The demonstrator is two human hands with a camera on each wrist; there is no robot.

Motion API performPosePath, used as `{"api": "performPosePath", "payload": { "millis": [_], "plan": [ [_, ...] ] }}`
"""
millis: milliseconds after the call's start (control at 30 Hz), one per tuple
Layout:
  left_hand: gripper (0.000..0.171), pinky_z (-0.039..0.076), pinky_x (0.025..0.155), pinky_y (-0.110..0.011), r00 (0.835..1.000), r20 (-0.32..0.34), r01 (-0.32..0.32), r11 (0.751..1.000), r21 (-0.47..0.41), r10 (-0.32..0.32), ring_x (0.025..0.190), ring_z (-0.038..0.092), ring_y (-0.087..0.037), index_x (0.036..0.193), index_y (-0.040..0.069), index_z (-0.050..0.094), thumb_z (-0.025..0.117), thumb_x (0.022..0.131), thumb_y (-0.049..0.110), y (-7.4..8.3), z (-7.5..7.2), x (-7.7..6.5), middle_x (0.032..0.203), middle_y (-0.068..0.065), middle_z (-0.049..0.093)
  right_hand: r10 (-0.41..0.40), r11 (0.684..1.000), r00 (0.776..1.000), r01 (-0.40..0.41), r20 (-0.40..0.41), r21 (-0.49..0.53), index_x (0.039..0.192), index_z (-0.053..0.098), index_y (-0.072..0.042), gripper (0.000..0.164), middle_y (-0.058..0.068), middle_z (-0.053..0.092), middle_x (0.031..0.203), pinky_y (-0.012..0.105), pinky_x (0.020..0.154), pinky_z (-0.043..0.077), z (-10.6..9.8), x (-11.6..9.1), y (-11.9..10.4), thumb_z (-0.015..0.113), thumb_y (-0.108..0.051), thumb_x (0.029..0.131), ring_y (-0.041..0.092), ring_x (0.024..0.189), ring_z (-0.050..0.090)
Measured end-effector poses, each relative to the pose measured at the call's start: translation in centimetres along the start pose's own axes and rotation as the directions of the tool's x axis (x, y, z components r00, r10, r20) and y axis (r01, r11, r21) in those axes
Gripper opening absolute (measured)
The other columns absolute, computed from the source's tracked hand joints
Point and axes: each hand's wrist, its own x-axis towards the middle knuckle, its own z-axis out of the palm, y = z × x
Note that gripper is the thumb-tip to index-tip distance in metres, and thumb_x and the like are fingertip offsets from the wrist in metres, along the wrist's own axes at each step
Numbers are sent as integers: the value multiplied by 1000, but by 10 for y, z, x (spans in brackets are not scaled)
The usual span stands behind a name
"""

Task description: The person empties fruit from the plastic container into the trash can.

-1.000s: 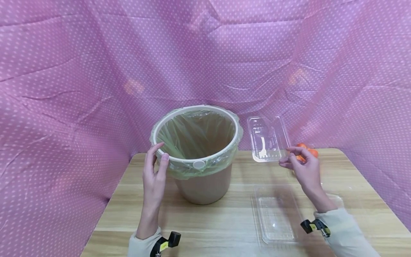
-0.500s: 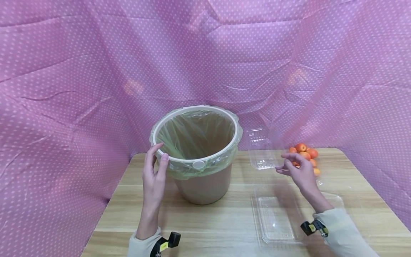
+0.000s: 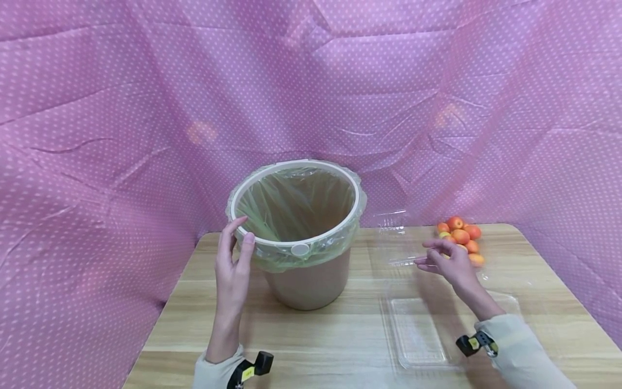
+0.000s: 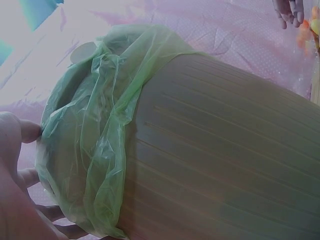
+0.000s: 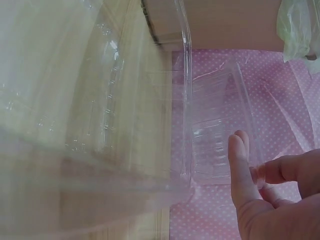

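Observation:
My left hand [image 3: 233, 275] grips the near-left rim of a beige trash can [image 3: 311, 281] lined with a thin green bag [image 3: 284, 259]. In the left wrist view, the thumb [image 4: 31, 131] lies at the bagged rim, with other fingertips partly hidden along it. The can stands upright. My right hand [image 3: 449, 265] pinches the edge of a clear plastic container [image 3: 402, 261] between thumb and fingers. The right wrist view shows this container [image 5: 215, 145] beyond the fingertips, against the pink cloth. It is tilted, right of the can.
Another clear plastic container [image 3: 418, 354] lies on the wooden table [image 3: 204, 313] nearer me, with more clear plastic [image 3: 507, 299] beside it, partly under my right forearm. Several small red and orange fruits [image 3: 460, 236] sit at the back right. Pink dotted cloth [image 3: 301, 75] hangs behind the table.
My right hand has lowered the pinched container toward the table and tipped it flatter, moving slightly left and uncovering more of the fruits. The left hand and trash can have stayed put.

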Motion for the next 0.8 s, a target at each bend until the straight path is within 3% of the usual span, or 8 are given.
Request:
{"api": "performPosePath", "payload": {
  "millis": [167, 400, 667, 800],
  "plan": [
    [38, 31, 116, -46, 1000, 4, 9, 1000, -3, -9, 142, 40, -20, 143, 12, 56, 57, 106, 20, 0, 0, 1, 146, -1, 50, 58, 998, 998, -57, 26, -32, 127, 49, 20, 28, 13, 60, 91, 35, 80, 60, 0, 2, 1, 44, 7, 102, 18, 83, 76],
    [38, 28, 118, -48, 1000, 1, 9, 1000, 3, -9, 143, 38, -20, 143, 12, 56, 58, 106, 20, 0, 0, 1, 147, -2, 50, 169, 985, 983, -166, 78, -43, 128, 44, 21, 29, 14, 63, 95, 38, 83, 60, 2, 3, 3, 44, 9, 102, 19, 85, 75],
    [38, 28, 118, -47, 1000, 0, 8, 1000, 5, -8, 142, 39, -20, 143, 12, 56, 58, 106, 20, 0, 1, 2, 147, -1, 50, 198, 965, 967, -163, 159, -207, 133, 43, 20, 37, 16, 65, 97, 39, 82, 61, -1, 2, -3, 51, 8, 99, 20, 90, 72],
    [38, 32, 115, -46, 1000, -6, 18, 1000, 7, -18, 141, 42, -22, 143, 13, 56, 57, 106, 20, 0, 2, 2, 146, 0, 50, 203, 946, 966, -152, 159, -288, 133, 46, 19, 39, 18, 67, 101, 37, 81, 61, -1, 4, -7, 55, 5, 99, 24, 93, 71]
  ]
}}
